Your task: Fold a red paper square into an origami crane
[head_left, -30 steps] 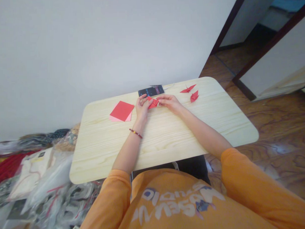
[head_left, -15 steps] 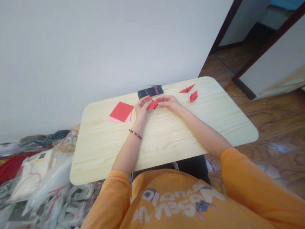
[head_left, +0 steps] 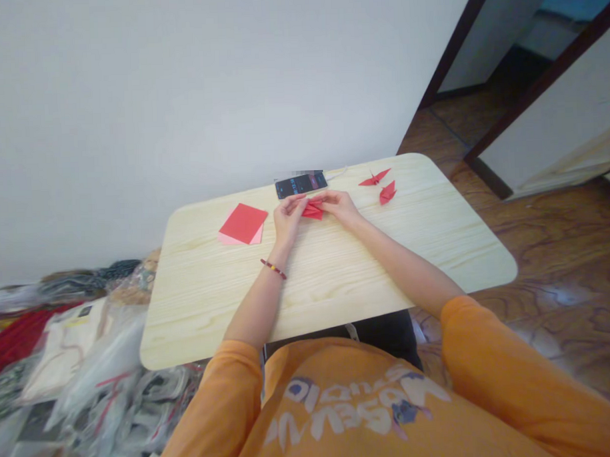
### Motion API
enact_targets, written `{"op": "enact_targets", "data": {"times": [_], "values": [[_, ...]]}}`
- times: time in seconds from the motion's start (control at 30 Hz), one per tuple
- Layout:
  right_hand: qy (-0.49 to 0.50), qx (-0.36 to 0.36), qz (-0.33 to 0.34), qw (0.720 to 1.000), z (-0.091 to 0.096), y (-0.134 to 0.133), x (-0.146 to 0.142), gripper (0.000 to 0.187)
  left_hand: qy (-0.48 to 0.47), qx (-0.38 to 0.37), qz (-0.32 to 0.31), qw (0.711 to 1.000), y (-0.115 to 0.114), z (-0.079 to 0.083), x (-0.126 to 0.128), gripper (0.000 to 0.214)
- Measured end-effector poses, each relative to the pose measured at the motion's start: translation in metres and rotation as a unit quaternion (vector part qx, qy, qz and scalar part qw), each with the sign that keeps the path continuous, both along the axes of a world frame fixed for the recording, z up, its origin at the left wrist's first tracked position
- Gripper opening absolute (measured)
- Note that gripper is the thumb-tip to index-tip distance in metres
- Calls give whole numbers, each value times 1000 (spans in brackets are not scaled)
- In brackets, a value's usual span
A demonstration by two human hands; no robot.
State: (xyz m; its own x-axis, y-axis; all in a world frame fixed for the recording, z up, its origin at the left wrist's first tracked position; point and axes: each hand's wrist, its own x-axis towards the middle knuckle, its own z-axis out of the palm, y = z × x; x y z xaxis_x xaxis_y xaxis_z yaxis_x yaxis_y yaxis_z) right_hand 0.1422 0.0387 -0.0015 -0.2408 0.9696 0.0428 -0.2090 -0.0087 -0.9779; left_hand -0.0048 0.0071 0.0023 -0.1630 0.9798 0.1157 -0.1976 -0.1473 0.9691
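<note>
A partly folded piece of red origami paper (head_left: 313,209) is held between my two hands over the middle of the table. My left hand (head_left: 288,214) pinches its left side. On its right side, my right hand (head_left: 337,204) grips the upper edge with thumb and fingers. The fingertips cover part of the folds. To the left lies a stack of square paper (head_left: 243,223), red on top with pink showing beneath. Two folded red paper pieces rest at the right: a paper crane (head_left: 374,178) with spread wings and a more compact folded piece (head_left: 387,193).
A phone (head_left: 301,184) with a lit screen and a cable lies at the back of the light wood table (head_left: 197,292), close to the wall. Plastic-wrapped goods (head_left: 115,375) are piled on the left. A doorway (head_left: 479,69) stands at the right.
The red origami paper has shifted slightly right and shows more of its folded area. My left hand has moved a little right, and my right fingers now close over the paper's edge.
</note>
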Motion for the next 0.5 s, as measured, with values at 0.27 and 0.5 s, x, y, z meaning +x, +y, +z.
{"op": "enact_targets", "data": {"times": [0.27,0.5], "values": [[8,14,-44,999,-3,-2,1,26,68,41,-64,995,-10,6,7,50],[-22,31,-85,996,-7,2,0,22,89,52,-40,994,-9,3,8,37]]}}
